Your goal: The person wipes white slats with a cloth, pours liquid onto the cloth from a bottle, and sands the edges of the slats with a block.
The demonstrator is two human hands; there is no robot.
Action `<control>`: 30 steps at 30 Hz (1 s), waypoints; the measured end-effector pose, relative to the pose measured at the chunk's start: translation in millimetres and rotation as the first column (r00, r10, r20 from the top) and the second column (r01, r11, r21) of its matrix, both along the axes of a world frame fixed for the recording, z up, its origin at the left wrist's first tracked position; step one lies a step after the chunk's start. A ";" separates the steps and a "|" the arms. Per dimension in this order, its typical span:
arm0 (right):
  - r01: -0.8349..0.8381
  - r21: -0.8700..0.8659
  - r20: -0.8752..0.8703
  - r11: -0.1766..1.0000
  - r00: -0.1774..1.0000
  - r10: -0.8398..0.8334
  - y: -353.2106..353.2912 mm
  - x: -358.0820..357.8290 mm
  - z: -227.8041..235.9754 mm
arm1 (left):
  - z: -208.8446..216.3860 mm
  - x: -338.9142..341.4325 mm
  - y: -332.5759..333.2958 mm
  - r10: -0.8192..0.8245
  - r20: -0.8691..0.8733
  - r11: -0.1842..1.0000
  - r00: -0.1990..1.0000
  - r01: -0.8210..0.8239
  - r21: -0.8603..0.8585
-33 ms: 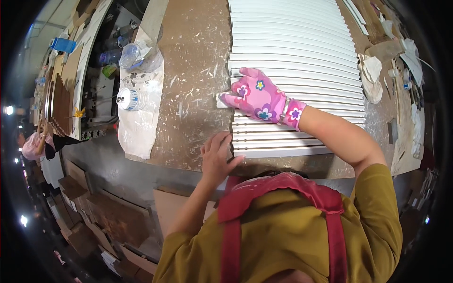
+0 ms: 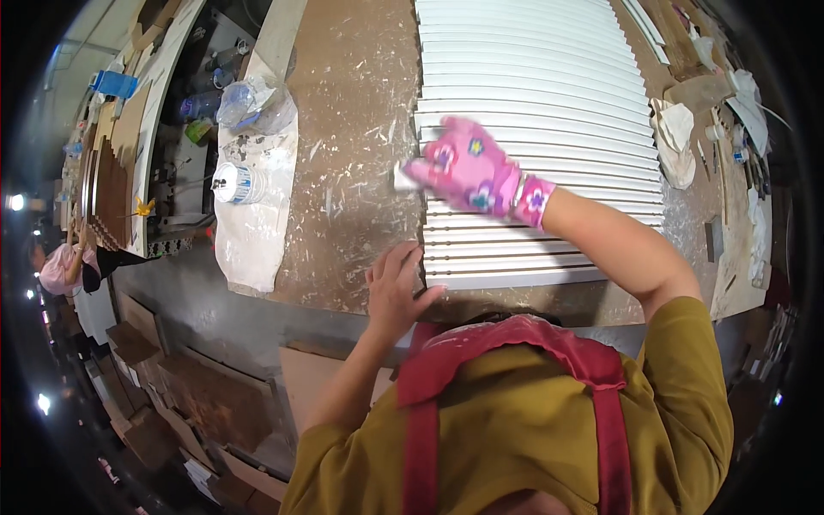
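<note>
A white ribbed panel (image 2: 549, 94) lies on a dusty brown workbench (image 2: 352, 129). My right hand (image 2: 470, 167), in a pink flowered glove, rests on the panel's left part and grips a small white block (image 2: 402, 178) at the panel's left edge; the hand is blurred. My bare left hand (image 2: 396, 287) lies flat, fingers spread, on the bench at the panel's near left corner, touching its edge and holding nothing.
To the left, a white sheet (image 2: 253, 232) carries a small round container (image 2: 236, 183) and a crumpled clear plastic bottle (image 2: 255, 103). Pale rags (image 2: 678, 142) and scraps lie right of the panel. Another person in pink (image 2: 64, 268) stands far left. Cardboard pieces (image 2: 197, 386) are stacked below the bench.
My gloved right hand has shifted only slightly at the panel's left edge and now looks blurred. My left hand has stayed in place.
</note>
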State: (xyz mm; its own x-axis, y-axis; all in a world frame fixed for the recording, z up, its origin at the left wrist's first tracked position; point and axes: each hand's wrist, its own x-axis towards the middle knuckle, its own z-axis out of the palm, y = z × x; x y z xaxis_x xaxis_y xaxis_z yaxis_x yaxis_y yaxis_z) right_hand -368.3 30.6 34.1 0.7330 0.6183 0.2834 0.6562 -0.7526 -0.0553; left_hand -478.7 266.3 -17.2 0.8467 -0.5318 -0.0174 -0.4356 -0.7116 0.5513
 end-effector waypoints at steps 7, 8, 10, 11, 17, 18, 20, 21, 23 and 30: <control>0.106 -0.007 0.108 0.994 0.989 -0.105 -12.5 34.2 -17.2 | 0.7 3.9 -0.8 -0.030 0.000 0.999 1.000 0.030 0.017; 0.110 0.097 0.280 0.989 0.951 -0.133 -17.4 40.3 -33.0 | 1.1 3.5 -1.3 -0.038 0.003 0.999 0.999 0.038 0.009; 0.340 -0.155 -0.007 0.928 0.939 -0.345 -42.2 66.6 -14.4 | 3.6 3.2 0.5 -0.039 0.008 0.999 0.999 0.039 0.019; 0.397 -0.062 0.048 0.916 0.918 -0.395 -53.7 71.6 -11.2 | 4.5 3.0 0.7 -0.044 0.008 0.998 0.999 0.044 0.038; 0.222 -0.048 0.120 0.974 0.969 -0.215 -45.8 78.1 -27.5 | 11.0 11.0 -1.3 -0.083 0.000 0.995 0.997 0.083 0.048; 0.244 -0.068 0.046 0.967 0.969 -0.241 -50.7 85.2 -22.3 | 13.0 12.0 -1.7 -0.084 -0.010 0.995 0.996 0.085 0.055; 0.217 0.002 0.124 0.976 0.969 -0.216 -57.9 88.6 3.3 | 16.3 15.1 1.8 -0.078 -0.018 0.995 0.997 0.079 0.069; 0.187 0.044 0.177 0.981 0.965 -0.192 -54.9 81.4 0.3 | 17.6 19.9 2.3 -0.072 -0.065 0.996 0.995 0.075 0.043; 0.146 0.022 0.085 0.989 0.985 -0.147 -39.7 63.9 -7.0 | 13.7 33.0 9.1 -0.001 -0.133 0.997 0.991 -0.009 -0.077; 0.517 0.211 -0.292 0.830 0.843 -0.451 -101.8 73.1 -12.8 | -0.4 167.6 -24.1 0.265 0.036 0.882 0.964 -0.227 -0.412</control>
State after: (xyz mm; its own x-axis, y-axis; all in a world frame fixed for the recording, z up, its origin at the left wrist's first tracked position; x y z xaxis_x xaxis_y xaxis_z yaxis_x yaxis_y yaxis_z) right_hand -295.1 -71.2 21.3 0.9795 0.0894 0.1805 0.1564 -0.9023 -0.4017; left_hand -311.1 242.2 -17.6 0.9392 -0.2514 0.2336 -0.3355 -0.5287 0.7797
